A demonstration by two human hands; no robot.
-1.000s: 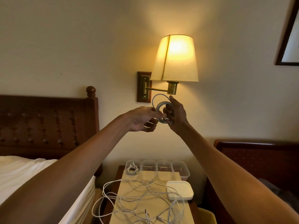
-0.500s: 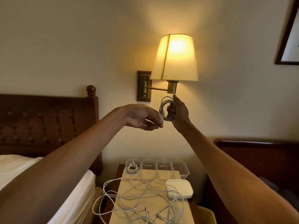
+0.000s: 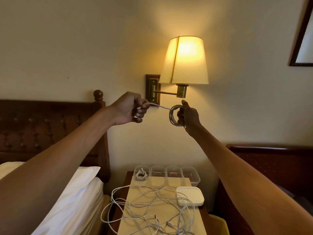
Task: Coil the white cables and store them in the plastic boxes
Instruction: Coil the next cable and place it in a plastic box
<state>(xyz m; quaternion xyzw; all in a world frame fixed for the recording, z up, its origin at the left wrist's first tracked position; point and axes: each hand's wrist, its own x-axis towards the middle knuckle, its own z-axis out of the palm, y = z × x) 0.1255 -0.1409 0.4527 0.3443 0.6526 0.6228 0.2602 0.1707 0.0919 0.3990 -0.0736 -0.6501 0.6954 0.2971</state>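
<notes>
One cable is nearly wound. The right hand [image 3: 189, 116] grips a small white coil [image 3: 172, 116], fingers curled round its loops, just below the wall lamp's brass arm [image 3: 166, 93]. Half a second ago the left hand [image 3: 128, 107] sat against the coil. Now it has drawn away to the left, pinching the free tail [image 3: 159, 106] so that it runs taut to the coil. That probably means the tail is about to be wrapped round the loops to lock them.

Four plastic boxes [image 3: 194, 179] line the far edge of the nightstand [image 3: 127, 179] below. The leftmost already holds a stored cable [image 3: 140, 175], and the others look vacant. Loose cables [image 3: 152, 199] sprawl in front of them. The way down to the boxes is open, while the lamp arm crowds any upward move.
</notes>
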